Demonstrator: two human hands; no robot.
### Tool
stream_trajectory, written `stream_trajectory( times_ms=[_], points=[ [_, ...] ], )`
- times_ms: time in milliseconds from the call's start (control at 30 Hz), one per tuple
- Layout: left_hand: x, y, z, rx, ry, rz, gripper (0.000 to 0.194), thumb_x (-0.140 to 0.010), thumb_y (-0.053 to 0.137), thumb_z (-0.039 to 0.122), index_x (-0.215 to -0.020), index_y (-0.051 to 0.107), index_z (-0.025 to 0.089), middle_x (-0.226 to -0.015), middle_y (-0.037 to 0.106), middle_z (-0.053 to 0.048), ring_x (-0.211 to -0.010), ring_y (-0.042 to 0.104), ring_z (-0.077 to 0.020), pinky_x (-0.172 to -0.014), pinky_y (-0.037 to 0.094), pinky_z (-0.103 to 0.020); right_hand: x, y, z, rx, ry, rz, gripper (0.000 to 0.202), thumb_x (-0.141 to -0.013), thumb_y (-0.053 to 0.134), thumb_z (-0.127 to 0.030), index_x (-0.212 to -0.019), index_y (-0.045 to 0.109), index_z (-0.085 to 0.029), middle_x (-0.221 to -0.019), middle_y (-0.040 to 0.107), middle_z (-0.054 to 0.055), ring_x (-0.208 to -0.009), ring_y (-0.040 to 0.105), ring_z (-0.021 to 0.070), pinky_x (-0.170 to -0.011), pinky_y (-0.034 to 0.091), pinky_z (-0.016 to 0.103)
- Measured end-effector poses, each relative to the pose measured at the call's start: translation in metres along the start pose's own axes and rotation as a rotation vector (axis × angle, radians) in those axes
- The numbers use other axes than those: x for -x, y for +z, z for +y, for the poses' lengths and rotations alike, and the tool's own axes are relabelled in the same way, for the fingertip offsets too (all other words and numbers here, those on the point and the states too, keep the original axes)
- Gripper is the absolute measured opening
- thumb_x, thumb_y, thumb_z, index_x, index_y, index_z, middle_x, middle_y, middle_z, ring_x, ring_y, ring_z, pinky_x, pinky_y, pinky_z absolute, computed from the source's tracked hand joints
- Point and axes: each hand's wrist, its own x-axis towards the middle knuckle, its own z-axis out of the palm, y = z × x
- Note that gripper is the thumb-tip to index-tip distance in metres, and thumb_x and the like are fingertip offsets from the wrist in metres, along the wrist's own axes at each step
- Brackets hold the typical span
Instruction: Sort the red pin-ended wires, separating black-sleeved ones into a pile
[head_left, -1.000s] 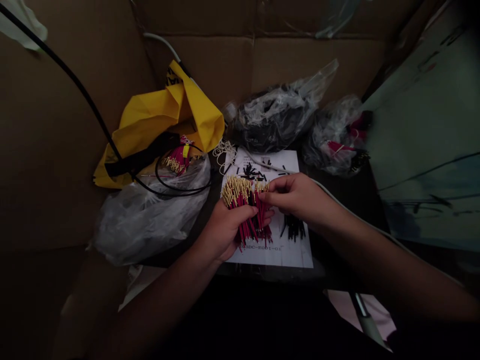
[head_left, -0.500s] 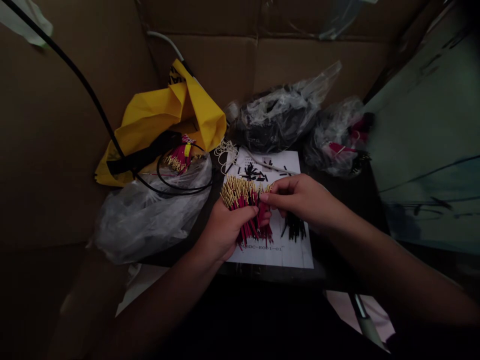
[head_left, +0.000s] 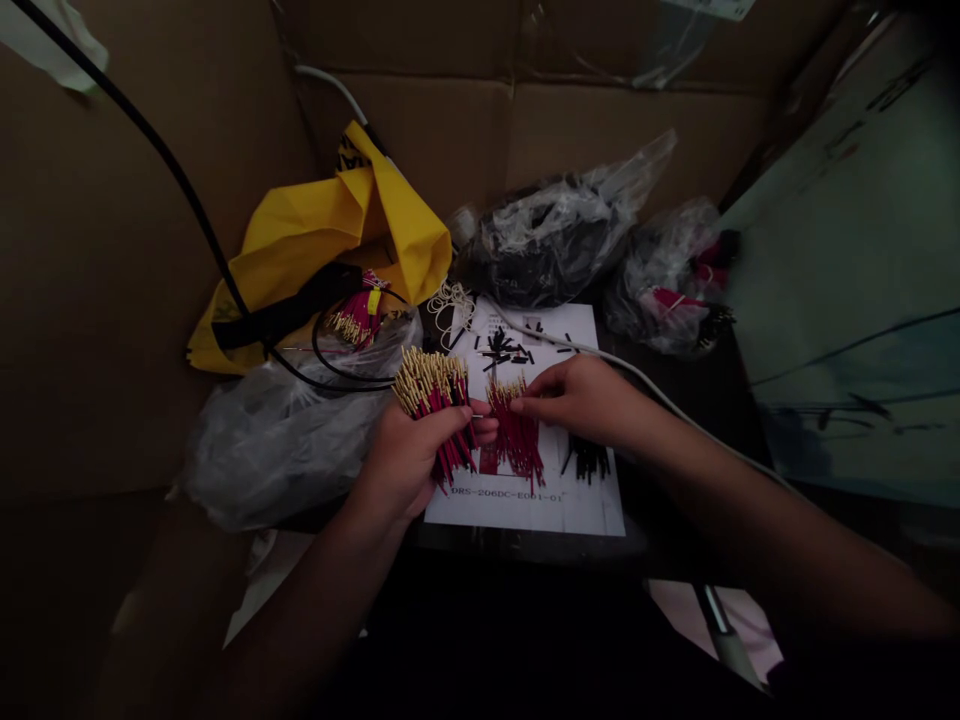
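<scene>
Thick in my left hand [head_left: 405, 455] is a bundle of red and black wires [head_left: 435, 400] with gold-coloured pin ends pointing up and away. The thumb lies across the front of the bundle, and a thin light tip sticks out beside it. Smaller red wires [head_left: 519, 440], also gold-tipped, lie in a pile on the printed paper [head_left: 450, 510]. My right hand [head_left: 574, 398] pinches at the pile's upper right edge, thumb against forefinger; how many wires are between them is hard to see. Black wires [head_left: 589, 460] rest below the right wrist.
Short black tubes [head_left: 506, 350] are scattered on the paper, beside tangled rubber bands [head_left: 451, 303]. A grey cable [head_left: 637, 375] crosses behind my right arm. Clear plastic bags [head_left: 570, 240], a yellow bag [head_left: 315, 225] and another wire bundle [head_left: 358, 318] stand around; cardboard walls enclose the back.
My left hand has moved left with the wire bundle, away from the red pile, which now shows in full. My right hand has shifted slightly left and stays at the red wires.
</scene>
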Motion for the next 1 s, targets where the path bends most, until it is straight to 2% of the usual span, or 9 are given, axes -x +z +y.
stream_trajectory(
  times_ms=[100, 200, 367, 467, 600, 800, 1000],
  points=[
    [0.003, -0.002, 0.000, -0.002, -0.043, -0.085, 0.015, -0.067, 0.074, 0.015, -0.080, 0.072, 0.008, -0.077, 0.076, -0.010, -0.064, 0.072, -0.0192, -0.064, 0.062, -0.030, 0.006, -0.004, -0.005, 0.153, -0.057, 0.105, 0.034, -0.079, 0.068, -0.052, -0.080, 0.078, -0.019, -0.054, 0.058, 0.001, -0.050, 0.045, 0.0119, -0.050, 0.030, 0.029],
    [0.006, -0.002, -0.001, 0.035, -0.090, -0.186, 0.015, -0.069, 0.072, 0.012, -0.083, 0.073, 0.008, -0.082, 0.076, -0.011, -0.068, 0.073, -0.0203, -0.065, 0.063, -0.032, 0.015, -0.007, -0.014, 0.091, -0.117, 0.143, 0.034, -0.084, 0.063, -0.051, -0.086, 0.078, -0.020, -0.059, 0.060, 0.001, -0.053, 0.047, 0.0124, -0.052, 0.032, 0.029],
    [0.010, 0.005, -0.003, 0.062, -0.138, -0.312, 0.020, -0.070, 0.069, 0.010, -0.090, 0.072, 0.008, -0.079, 0.075, -0.010, -0.068, 0.073, -0.0224, -0.068, 0.063, -0.037, 0.021, 0.001, -0.025, -0.315, -0.171, -0.042, 0.028, -0.083, 0.067, -0.047, -0.086, 0.075, -0.020, -0.070, 0.067, 0.002, -0.062, 0.056, 0.0137, -0.057, 0.043, 0.027],
    [0.010, 0.009, -0.004, 0.049, -0.129, -0.308, 0.028, -0.069, 0.069, 0.008, -0.097, 0.069, 0.009, -0.078, 0.075, -0.009, -0.068, 0.073, -0.0234, -0.066, 0.063, -0.037, 0.020, 0.006, -0.027, -0.507, -0.155, -0.130, 0.027, -0.080, 0.070, -0.047, -0.075, 0.070, -0.021, -0.068, 0.067, 0.001, -0.061, 0.059, 0.0136, -0.060, 0.048, 0.028],
    [0.009, 0.011, -0.008, 0.012, -0.094, -0.261, 0.031, -0.069, 0.070, 0.010, -0.101, 0.068, 0.011, -0.082, 0.075, -0.010, -0.069, 0.073, -0.0233, -0.066, 0.063, -0.037, 0.019, 0.005, -0.027, -0.564, -0.087, -0.157, 0.027, -0.079, 0.071, -0.046, -0.069, 0.066, -0.021, -0.065, 0.066, 0.001, -0.060, 0.062, 0.0147, -0.062, 0.052, 0.031],
    [0.008, 0.012, -0.012, -0.015, -0.055, -0.238, 0.029, -0.069, 0.070, 0.012, -0.098, 0.068, 0.010, -0.080, 0.074, -0.009, -0.066, 0.072, -0.0219, -0.066, 0.063, -0.036, 0.019, 0.007, -0.024, -0.638, -0.083, -0.155, 0.022, -0.077, 0.073, -0.041, -0.074, 0.063, -0.022, -0.068, 0.067, 0.000, -0.062, 0.064, 0.0145, -0.064, 0.054, 0.031],
    [0.010, 0.016, -0.012, -0.009, -0.034, -0.260, 0.022, -0.070, 0.071, 0.013, -0.092, 0.068, 0.012, -0.075, 0.072, -0.005, -0.061, 0.069, -0.0178, -0.061, 0.062, -0.032, 0.018, 0.012, -0.026, -0.763, -0.107, -0.140, 0.024, -0.081, 0.069, -0.043, -0.077, 0.056, -0.023, -0.058, 0.060, -0.004, -0.050, 0.058, 0.0130, -0.051, 0.048, 0.029]
  ],
)
